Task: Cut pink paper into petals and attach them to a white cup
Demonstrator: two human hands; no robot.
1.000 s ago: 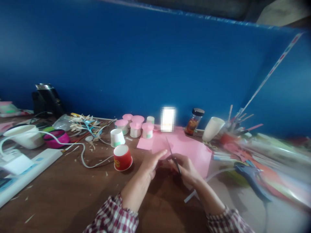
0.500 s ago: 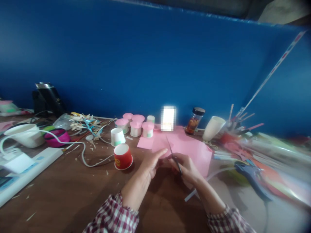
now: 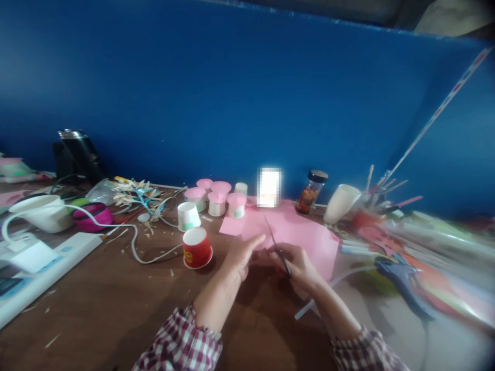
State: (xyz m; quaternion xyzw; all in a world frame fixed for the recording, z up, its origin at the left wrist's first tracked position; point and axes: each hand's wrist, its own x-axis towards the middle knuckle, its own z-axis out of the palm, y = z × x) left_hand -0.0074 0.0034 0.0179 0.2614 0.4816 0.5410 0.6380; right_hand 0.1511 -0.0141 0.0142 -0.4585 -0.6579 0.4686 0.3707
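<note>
Head view: the right hand point(image 3: 297, 264) has its fingers closed around the scissors point(image 3: 282, 256), whose blade points up and away past the fingertips, over the pink sheet point(image 3: 301, 232). The left hand point(image 3: 242, 260) is just beside, its thumb stretched toward the blade; its other fingers are mostly hidden, so whether they grasp anything cannot be told. Most of the sheet lies on the tabletop point(image 3: 135, 314) beyond both hands' fingers. Left of the left fingers stands the red cup point(image 3: 199, 249), upside down, with the white cup point(image 3: 188, 216) just past it. Farther out, beyond the left fingers, the pink-topped cups point(image 3: 236, 200) stand clustered. Beyond the right fingers, past the sheet, are the dark-lidded jar point(image 3: 309, 196) and, right of it, the tilted white vessel point(image 3: 342, 203). Well to the right of the right fingers lies the blue tool point(image 3: 402, 282), blurred.
</note>
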